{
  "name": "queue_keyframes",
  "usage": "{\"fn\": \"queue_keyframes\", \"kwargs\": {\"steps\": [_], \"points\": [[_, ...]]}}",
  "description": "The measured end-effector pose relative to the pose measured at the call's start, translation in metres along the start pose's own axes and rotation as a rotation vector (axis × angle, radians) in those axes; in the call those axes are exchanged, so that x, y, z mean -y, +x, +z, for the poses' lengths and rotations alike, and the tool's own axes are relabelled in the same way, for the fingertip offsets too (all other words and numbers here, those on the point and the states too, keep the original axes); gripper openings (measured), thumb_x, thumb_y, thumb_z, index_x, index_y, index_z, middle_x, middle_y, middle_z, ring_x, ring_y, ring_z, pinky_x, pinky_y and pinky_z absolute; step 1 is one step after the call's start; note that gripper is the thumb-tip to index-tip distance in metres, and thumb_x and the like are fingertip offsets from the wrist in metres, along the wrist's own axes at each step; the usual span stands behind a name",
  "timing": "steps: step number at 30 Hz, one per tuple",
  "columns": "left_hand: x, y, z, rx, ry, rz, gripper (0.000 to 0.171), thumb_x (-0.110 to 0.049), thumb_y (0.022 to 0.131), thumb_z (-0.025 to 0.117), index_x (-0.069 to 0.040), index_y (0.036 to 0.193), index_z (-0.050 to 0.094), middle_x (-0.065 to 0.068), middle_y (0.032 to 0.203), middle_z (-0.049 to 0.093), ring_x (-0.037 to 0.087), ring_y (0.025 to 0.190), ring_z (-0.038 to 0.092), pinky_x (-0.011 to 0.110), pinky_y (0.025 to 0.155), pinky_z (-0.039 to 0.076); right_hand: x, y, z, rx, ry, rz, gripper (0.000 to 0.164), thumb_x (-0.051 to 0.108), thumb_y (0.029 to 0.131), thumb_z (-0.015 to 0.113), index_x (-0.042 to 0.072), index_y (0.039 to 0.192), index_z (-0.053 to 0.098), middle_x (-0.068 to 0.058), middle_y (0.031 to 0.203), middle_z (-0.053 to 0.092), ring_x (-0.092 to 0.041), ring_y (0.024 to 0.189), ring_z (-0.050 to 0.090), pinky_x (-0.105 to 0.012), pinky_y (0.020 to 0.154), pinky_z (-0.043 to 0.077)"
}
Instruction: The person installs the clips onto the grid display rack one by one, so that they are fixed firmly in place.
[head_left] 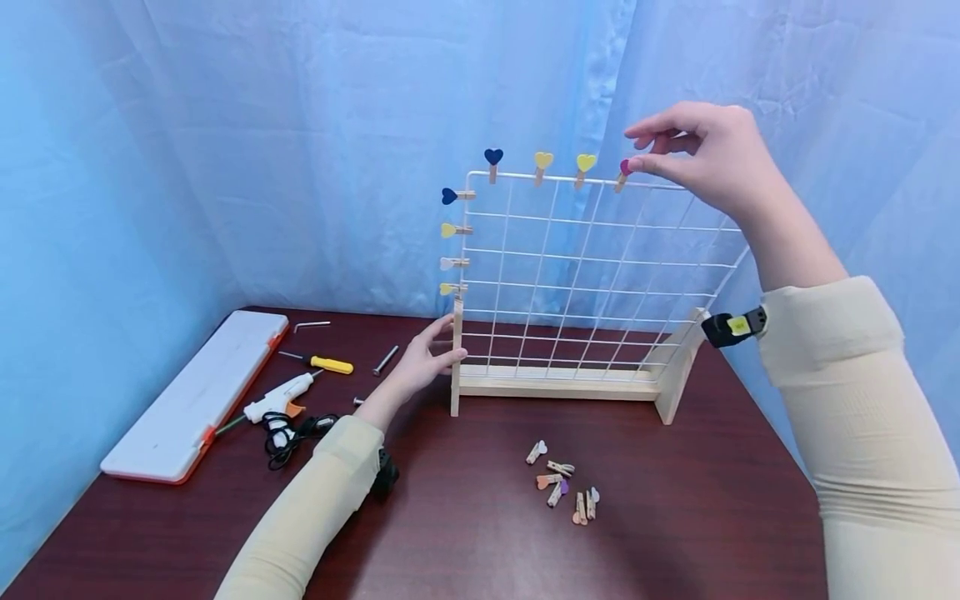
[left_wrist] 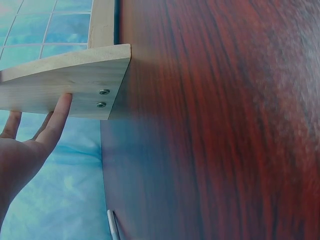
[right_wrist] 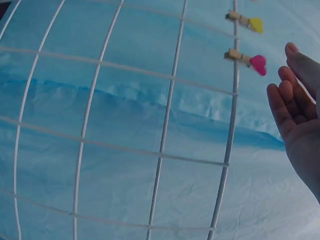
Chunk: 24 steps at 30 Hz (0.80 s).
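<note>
A white wire grid [head_left: 573, 292] stands upright in a wooden stand [head_left: 558, 385]. My left hand [head_left: 420, 362] holds the stand's left side panel [left_wrist: 60, 82]; the thumb lies on its outer face and the other fingers reach its edge, their tips hidden. My right hand [right_wrist: 300, 105] is beside a clothespin with a pink heart [right_wrist: 257, 65] clipped to the grid's top wire. In the right wrist view the fingers are apart from it and hold nothing. Dark blue and yellow heart clothespins [head_left: 585, 164] sit farther left on that wire; several more line the left edge.
Loose heart clothespins [head_left: 553, 481] lie on the dark wood table [head_left: 450, 517] before the stand. At left are a white case with an orange edge [head_left: 195, 392], a glue gun [head_left: 281, 400] with its cord, a yellow screwdriver [head_left: 330, 365], a hex key [head_left: 311, 323] and a bolt [head_left: 386, 359].
</note>
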<state>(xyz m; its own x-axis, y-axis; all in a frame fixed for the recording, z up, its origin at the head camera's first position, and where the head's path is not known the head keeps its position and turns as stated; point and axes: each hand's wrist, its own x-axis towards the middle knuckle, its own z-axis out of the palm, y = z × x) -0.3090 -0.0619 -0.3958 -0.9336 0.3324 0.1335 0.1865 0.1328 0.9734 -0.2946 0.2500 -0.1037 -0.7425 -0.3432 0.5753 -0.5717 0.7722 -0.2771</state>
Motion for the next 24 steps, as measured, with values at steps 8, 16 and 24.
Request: {"fn": "queue_keyframes", "kwargs": {"steps": [8,16,24], "points": [[-0.002,0.001,0.000,-0.004,-0.007,0.002,0.066,-0.018,0.083,0.063,-0.018,0.140,0.028,0.013,0.139,0.031,0.033,0.120,0.042,0.048,0.079,0.049,0.028,-0.043,0.032,0.075,0.204,-0.223,0.025,0.000,0.072,0.071,0.002,0.097,0.067,-0.005,0.081,0.063,-0.009,0.072,0.055,-0.012,0.066,0.046],[-0.001,0.001,0.002,0.000,0.002,-0.001,0.068,-0.021,0.083,0.063,-0.018,0.140,0.028,0.013,0.139,0.031,0.031,0.119,0.042,0.046,0.078,0.050,-0.021,-0.102,0.131,0.239,0.289,-0.338,0.029,0.012,0.071,0.074,0.014,0.099,0.067,0.002,0.094,0.065,-0.005,0.079,0.054,-0.023,0.066,0.047],[-0.002,0.000,0.002,-0.001,0.008,-0.002,0.067,-0.019,0.084,0.062,-0.019,0.141,0.027,0.012,0.140,0.030,0.032,0.121,0.041,0.048,0.080,0.049,-0.063,-0.172,0.215,0.475,0.368,-0.169,0.031,0.027,0.075,0.071,0.020,0.105,0.065,0.007,0.099,0.060,-0.012,0.083,0.055,-0.030,0.068,0.049]]}}
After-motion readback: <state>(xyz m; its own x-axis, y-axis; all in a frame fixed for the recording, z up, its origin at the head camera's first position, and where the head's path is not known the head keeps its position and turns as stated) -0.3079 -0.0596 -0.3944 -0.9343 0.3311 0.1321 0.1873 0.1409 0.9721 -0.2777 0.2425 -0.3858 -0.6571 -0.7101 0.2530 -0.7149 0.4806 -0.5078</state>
